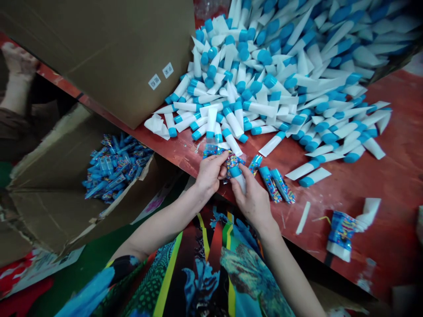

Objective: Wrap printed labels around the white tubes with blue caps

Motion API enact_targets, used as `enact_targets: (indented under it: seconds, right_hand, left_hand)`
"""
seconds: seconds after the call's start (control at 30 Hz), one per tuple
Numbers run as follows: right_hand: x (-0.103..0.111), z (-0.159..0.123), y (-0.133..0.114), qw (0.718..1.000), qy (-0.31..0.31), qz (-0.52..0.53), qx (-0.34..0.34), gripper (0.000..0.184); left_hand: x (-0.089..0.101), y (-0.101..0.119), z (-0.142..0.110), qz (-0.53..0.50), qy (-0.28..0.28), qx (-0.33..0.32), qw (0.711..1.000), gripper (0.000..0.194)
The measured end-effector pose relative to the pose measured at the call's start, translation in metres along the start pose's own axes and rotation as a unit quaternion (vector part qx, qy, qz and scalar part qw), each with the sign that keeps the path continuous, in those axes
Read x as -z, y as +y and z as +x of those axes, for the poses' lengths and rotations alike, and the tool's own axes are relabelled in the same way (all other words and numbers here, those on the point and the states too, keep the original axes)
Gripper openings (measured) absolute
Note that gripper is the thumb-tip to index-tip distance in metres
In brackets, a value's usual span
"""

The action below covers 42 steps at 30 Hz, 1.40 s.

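Note:
At the near edge of the red table [363, 185], my left hand [209, 172] and my right hand [251, 200] meet. My right hand grips a white tube with a blue cap [237, 172]. My left hand pinches a colourful printed sleeve [228, 159] around that tube's cap end. Just right of my hands lie three sleeved tubes [276, 182]. A big heap of bare white tubes with blue caps [280, 83] spreads over the table behind.
An open cardboard box [56, 207] at lower left holds several sleeved tubes [114, 165]. A large closed carton [109, 48] stands at the back left. A stack of printed sleeves [342, 233] lies at right. Another person's hand [18, 66] shows far left.

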State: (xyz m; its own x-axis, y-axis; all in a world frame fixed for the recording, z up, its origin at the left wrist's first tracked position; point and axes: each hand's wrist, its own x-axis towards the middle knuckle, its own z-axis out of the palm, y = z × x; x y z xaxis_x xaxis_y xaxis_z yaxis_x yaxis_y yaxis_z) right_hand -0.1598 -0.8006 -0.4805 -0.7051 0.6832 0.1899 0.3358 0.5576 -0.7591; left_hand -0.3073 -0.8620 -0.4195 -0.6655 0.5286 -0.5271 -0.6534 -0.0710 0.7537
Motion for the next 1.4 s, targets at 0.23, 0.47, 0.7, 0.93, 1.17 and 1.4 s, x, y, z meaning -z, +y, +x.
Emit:
enact_targets:
  seconds: [0.23,0.47,0.7,0.93,1.17,1.4]
  right_hand:
    - [0.001,0.005,0.0,1.0,0.004,-0.015,0.005,0.063]
    - [0.009,0.007,-0.007,0.999,-0.053,0.008,-0.002,0.061]
    - [0.023,0.011,-0.017,0.995,-0.075,0.055,-0.028,0.057]
    - [0.021,0.008,-0.015,0.995,-0.057,0.063,-0.043,0.061]
    - [0.011,0.001,-0.012,0.998,-0.028,0.048,-0.031,0.059]
    - [0.003,0.004,-0.015,0.991,0.071,0.1,-0.049,0.054]
  left_hand:
    - [0.001,-0.001,-0.002,-0.017,-0.009,0.007,1.0,0.048]
    - [0.001,0.0,0.0,-0.023,0.015,0.002,1.0,0.045]
    - [0.006,-0.002,0.001,-0.013,0.011,-0.007,1.0,0.045]
    - [0.007,-0.001,-0.002,-0.004,0.01,-0.023,1.0,0.045]
    - [0.008,-0.004,-0.002,-0.013,0.014,-0.01,1.0,0.046]
    - [0.006,-0.006,-0.004,-0.009,0.017,-0.006,1.0,0.049]
